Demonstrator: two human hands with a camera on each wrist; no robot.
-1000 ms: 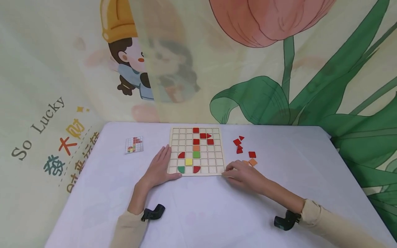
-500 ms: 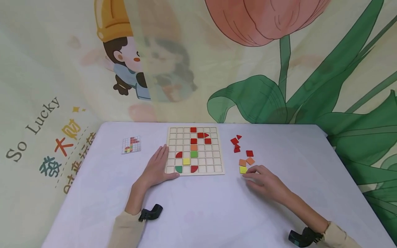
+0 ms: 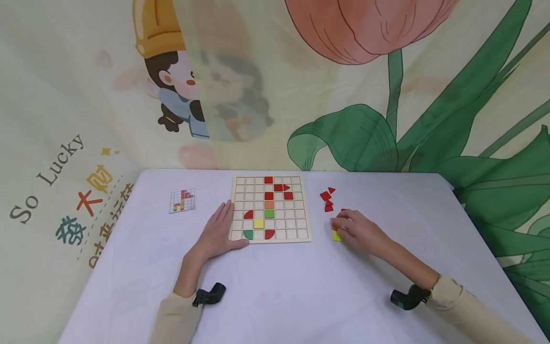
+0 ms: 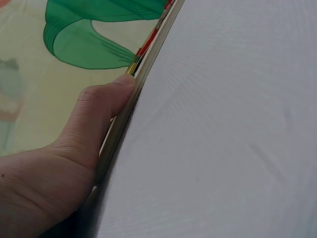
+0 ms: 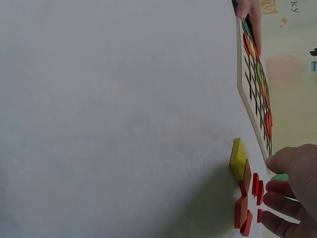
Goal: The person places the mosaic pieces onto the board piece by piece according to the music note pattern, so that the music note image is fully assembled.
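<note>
A wooden grid board (image 3: 296,215) lies on the table with red, orange, green and yellow tiles in some cells. My left hand (image 3: 215,233) rests along its left edge, fingers straight and thumb at the near corner; the left wrist view shows the thumb (image 4: 106,99) on the board's edge. To the board's right, my right hand (image 3: 364,232) is over the loose tiles, partly covering a yellow square tile (image 3: 337,236). Its fingers are loosely bent with nothing between them in the right wrist view, close to orange tiles (image 5: 241,210) and red ones (image 5: 255,184).
Several loose red tiles (image 3: 325,196) lie behind the right hand. A small printed pattern card (image 3: 182,200) sits left of the board. The white-covered table (image 3: 275,296) ends at a patterned curtain (image 3: 343,143) at the back.
My right hand has left the board's near right corner, moved right to the yellow tile, then slightly back over the orange tiles. The left hand keeps its place on the board.
</note>
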